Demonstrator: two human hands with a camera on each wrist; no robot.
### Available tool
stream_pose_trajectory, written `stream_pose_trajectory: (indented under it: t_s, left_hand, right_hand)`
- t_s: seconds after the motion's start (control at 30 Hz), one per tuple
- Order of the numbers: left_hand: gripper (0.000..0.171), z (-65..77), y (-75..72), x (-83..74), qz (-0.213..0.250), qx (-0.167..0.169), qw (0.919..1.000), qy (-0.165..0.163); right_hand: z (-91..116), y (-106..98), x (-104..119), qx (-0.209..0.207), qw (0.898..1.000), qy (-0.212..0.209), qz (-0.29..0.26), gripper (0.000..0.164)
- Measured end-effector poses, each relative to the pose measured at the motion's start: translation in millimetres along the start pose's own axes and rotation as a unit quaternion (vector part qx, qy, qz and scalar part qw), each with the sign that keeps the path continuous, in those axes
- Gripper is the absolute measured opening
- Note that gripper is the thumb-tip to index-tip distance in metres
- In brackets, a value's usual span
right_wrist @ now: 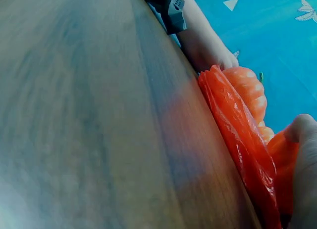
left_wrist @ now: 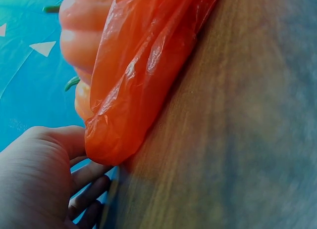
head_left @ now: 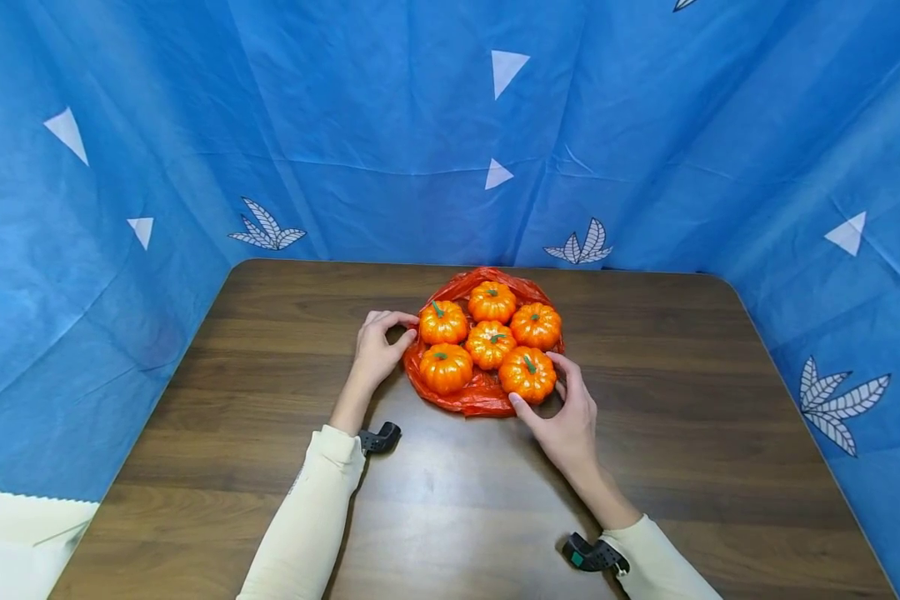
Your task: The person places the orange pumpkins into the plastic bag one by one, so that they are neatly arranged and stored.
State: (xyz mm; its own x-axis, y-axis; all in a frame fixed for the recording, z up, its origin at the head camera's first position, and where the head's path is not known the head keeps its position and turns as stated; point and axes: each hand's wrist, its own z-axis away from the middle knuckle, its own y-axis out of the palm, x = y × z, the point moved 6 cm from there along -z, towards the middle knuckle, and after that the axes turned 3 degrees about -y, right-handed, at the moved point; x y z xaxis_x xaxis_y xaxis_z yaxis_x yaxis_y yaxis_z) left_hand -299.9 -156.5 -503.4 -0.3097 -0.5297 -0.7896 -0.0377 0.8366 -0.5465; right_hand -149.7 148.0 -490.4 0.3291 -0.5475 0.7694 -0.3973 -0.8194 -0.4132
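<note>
Several small orange pumpkins with green stems sit together on a red plastic bag, whose crumpled rim rises around them. At the bag's left edge, my left hand pinches the rim between thumb and forefinger, close to the left pumpkin. In the left wrist view, the bag's folded side runs up from that thumb. My right hand grips the front right pumpkin, thumb at its near side and fingers round its right side. The right wrist view shows the thumb against this pumpkin, behind the red rim.
The brown wooden table extends around the bag. Blue cloth with white triangles and leaf prints hangs behind and along both sides. Black wrist devices are worn over pale sleeves.
</note>
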Motion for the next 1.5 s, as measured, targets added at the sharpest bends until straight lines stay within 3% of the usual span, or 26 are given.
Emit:
stream_pose_trajectory:
  t_s: [0.57,0.97,1.27,1.5]
  left_hand:
    - [0.017,-0.3,0.2,0.8,0.0,-0.002,1.0,0.0]
    - [0.017,-0.3,0.9,1.6,-0.004,-0.001,1.0,-0.005]
    - [0.018,-0.4,1.0,1.5,-0.003,-0.002,1.0,0.001]
    - [0.017,-0.6,2.0,3.3,-0.006,-0.002,1.0,0.003]
  right_hand:
    - [-1,1,1,0.036,0.996,-0.03,0.082,0.082]
    - [-2,1,-3,0.037,0.996,-0.008,0.076,0.084]
    - [-6,-9,-9,0.005,0.999,-0.006,0.042,0.067]
    - [-18,-26,-28,-0.014,0.999,0.0,0.046,0.06]
